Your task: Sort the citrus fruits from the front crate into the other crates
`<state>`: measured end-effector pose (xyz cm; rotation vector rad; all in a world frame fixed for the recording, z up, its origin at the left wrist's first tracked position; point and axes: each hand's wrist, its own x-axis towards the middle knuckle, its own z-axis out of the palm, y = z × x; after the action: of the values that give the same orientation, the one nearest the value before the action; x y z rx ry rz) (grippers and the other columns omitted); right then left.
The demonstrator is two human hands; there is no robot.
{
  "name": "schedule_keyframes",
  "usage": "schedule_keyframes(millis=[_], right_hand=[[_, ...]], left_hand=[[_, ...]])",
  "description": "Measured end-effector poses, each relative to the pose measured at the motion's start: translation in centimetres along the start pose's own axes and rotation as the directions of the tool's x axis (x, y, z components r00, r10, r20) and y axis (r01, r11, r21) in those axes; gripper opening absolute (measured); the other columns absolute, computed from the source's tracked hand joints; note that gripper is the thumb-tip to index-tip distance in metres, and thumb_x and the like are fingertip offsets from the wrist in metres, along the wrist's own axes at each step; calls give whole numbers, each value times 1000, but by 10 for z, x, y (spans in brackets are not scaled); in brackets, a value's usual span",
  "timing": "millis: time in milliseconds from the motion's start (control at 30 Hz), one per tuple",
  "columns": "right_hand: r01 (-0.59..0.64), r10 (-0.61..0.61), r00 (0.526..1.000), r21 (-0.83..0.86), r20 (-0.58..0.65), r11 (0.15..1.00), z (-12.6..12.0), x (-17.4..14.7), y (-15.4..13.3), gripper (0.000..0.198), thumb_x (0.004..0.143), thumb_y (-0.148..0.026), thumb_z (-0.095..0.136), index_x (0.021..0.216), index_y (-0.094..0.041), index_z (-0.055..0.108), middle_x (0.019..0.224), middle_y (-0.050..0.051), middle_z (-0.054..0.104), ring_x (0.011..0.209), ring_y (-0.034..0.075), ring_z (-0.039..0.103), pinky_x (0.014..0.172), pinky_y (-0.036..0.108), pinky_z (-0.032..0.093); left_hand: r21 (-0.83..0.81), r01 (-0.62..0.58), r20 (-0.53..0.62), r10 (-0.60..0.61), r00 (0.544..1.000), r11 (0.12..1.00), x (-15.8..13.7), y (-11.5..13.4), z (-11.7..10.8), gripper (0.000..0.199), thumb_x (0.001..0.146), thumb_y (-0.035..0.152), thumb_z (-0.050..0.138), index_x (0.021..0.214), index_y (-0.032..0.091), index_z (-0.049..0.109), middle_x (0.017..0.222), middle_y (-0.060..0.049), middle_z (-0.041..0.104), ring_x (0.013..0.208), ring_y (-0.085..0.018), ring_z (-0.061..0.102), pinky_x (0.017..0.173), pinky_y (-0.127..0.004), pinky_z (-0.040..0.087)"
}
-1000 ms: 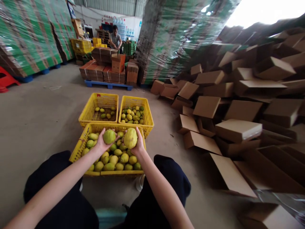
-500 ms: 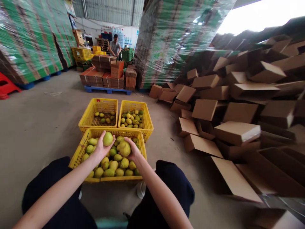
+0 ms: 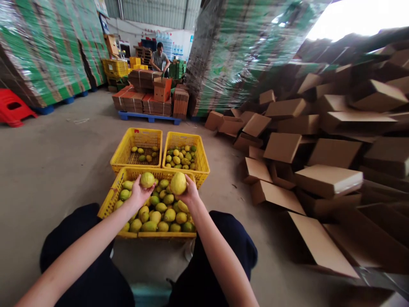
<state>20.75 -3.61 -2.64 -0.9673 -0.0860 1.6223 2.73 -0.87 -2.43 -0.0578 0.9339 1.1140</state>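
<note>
My left hand (image 3: 139,195) holds a yellow-green lemon (image 3: 147,179) in its fingers, above the left part of the near yellow crate (image 3: 107,204). A larger, paler lemon (image 3: 178,183) is gripped in my right hand (image 3: 191,192), over the crate's far right part. Below both hands, many yellow and green lemons (image 3: 155,216) fill the near crate. Behind it stand two more yellow crates side by side. The left one (image 3: 117,154) has several lemons scattered on its floor; the right one (image 3: 203,158) holds a deeper layer of them.
Loose cardboard boxes (image 3: 283,147) are heaped along the right. Farther back, a blue pallet (image 3: 150,117) carries bundled flat cartons, with a person (image 3: 159,59) behind. Wrapped stacks (image 3: 44,51) rise on both sides. A red stool (image 3: 14,108) is at far left.
My right hand has lifted its lemon up and away from my left hand, and the lemon has turned. My left hand still holds its lemon. The whole view has shifted slightly.
</note>
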Motion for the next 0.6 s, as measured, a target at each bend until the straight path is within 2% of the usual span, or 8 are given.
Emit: schedule_keyframes(millis=[100,167,400,600], right_hand=[[-75,82,989,61,-122,995,5,2,2,20,91,-30,43,82,-20,59,64,1,65,56,18,63,56,32,55],[-68,77,988,67,-136,995,8,3,3,21,91,-27,42,81,-20,59,62,0,64,53,17,62,56,32,55],[17,-1,990,110,-140,994,19,9,9,15,92,-27,47,87,-22,60,70,-1,68,61,17,65,62,32,59],[28,-14,985,79,-171,996,25,8,17,10,90,-34,55,91,-24,57,71,-1,68,62,18,65,61,35,58]], left_hand=[[-31,82,109,-79,991,996,1,-1,3,28,98,26,39,112,16,62,78,-9,68,65,-20,70,54,-27,59],[-27,92,162,-87,983,995,-1,-1,5,31,99,27,37,114,16,62,79,-9,69,68,-21,72,54,-28,59],[-2,-22,198,22,980,1000,-13,4,11,30,98,39,45,104,15,62,70,-6,68,59,-19,69,43,-22,54],[-42,-52,227,60,972,998,-7,7,12,31,97,38,50,114,14,62,83,-10,73,70,-19,72,60,-28,62]])
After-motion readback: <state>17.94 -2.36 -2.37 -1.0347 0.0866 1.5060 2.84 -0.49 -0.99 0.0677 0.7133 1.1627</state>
